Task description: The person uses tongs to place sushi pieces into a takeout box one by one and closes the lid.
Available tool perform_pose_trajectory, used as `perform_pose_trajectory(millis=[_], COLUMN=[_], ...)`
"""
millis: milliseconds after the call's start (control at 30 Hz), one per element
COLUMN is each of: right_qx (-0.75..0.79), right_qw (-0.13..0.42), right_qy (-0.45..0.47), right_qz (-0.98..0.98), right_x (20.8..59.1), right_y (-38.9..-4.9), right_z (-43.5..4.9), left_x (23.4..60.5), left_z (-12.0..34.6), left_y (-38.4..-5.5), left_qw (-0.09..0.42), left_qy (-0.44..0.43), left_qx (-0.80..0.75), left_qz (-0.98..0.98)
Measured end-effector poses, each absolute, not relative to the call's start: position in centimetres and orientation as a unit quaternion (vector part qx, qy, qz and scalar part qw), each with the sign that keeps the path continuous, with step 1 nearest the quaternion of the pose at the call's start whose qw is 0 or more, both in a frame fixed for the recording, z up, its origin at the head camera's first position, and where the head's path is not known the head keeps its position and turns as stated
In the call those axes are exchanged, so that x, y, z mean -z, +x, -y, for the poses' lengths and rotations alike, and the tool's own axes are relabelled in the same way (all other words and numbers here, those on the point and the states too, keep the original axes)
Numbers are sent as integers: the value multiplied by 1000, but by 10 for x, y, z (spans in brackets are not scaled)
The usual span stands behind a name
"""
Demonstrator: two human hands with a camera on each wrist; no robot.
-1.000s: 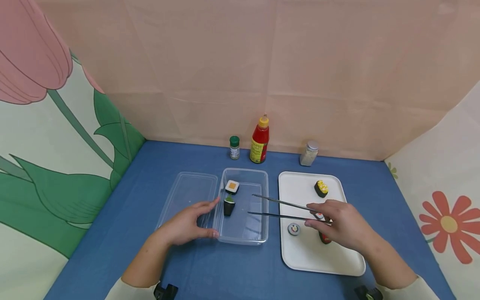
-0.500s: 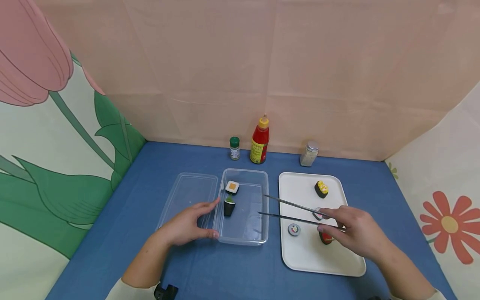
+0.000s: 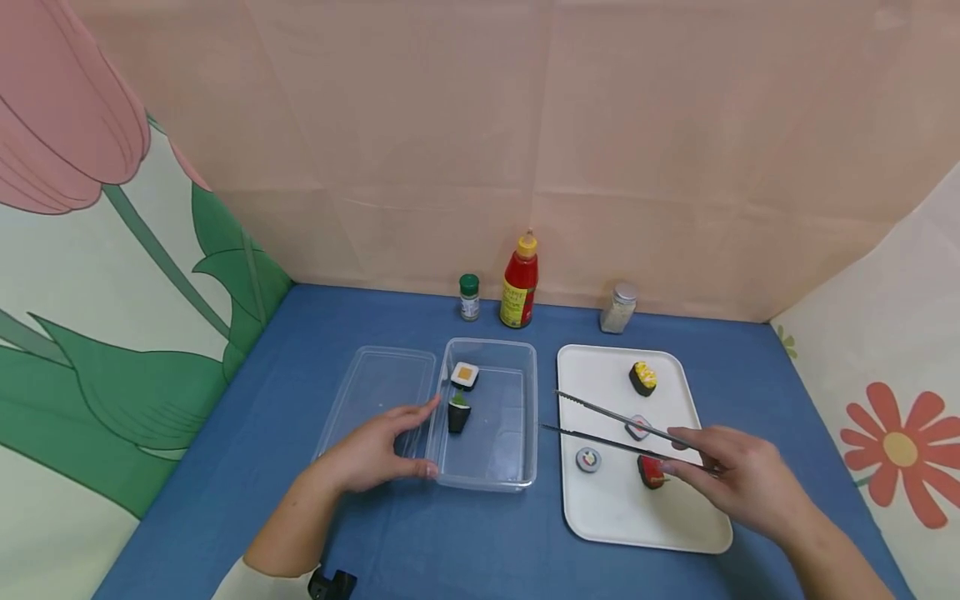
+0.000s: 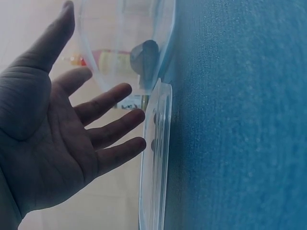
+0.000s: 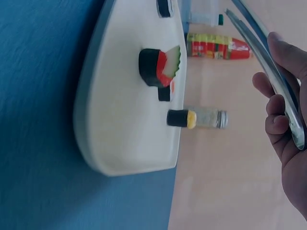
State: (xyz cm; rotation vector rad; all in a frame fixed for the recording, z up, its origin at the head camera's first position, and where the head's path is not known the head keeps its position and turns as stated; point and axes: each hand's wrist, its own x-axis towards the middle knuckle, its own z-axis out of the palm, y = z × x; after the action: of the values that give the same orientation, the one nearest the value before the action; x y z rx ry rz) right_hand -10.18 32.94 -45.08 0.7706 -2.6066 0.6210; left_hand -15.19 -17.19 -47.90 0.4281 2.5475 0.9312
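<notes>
My right hand (image 3: pixel 750 479) grips metal tongs (image 5: pixel 272 79), their arms apart with nothing between the tips. The tongs pass over a white tray (image 3: pixel 615 521) bearing a yellow-topped sushi piece (image 3: pixel 642 378), a small pink-centred roll (image 3: pixel 637 427), a round roll (image 3: pixel 588 459) and a red-topped piece (image 5: pixel 153 67). My left hand (image 3: pixel 378 450) has its fingers spread, thumb and fingertips right at the left wall of a clear plastic container (image 3: pixel 487 482). Inside that container lie a square roll with an orange centre (image 3: pixel 465 375) and a dark cone-shaped hand roll (image 3: pixel 458 415).
A clear lid (image 3: pixel 378 379) lies left of the container, partly behind my left hand. Along the back stand a green-capped spice jar (image 3: pixel 468 297), a red sauce bottle (image 3: pixel 519 285) and a silver-capped shaker (image 3: pixel 618 308). Blue cloth (image 3: pixel 465 542) covers the table.
My right hand has drawn the tongs rightward, so their tips have gone from over the container to the tray's left edge. More of the red-topped piece shows. My left hand stays put.
</notes>
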Motion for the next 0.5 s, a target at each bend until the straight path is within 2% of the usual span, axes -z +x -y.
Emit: perform_pose_trajectory(millis=[500], right_qx=[-185], right_qw=[118], right_qy=[202], right_qz=[954], right_x=[451], right_y=[-84], right_z=[-349], left_x=[479], left_z=[172], left_y=[-153], left_qw=[201], left_qy=[147], left_qx=[-331], left_qz=[-910])
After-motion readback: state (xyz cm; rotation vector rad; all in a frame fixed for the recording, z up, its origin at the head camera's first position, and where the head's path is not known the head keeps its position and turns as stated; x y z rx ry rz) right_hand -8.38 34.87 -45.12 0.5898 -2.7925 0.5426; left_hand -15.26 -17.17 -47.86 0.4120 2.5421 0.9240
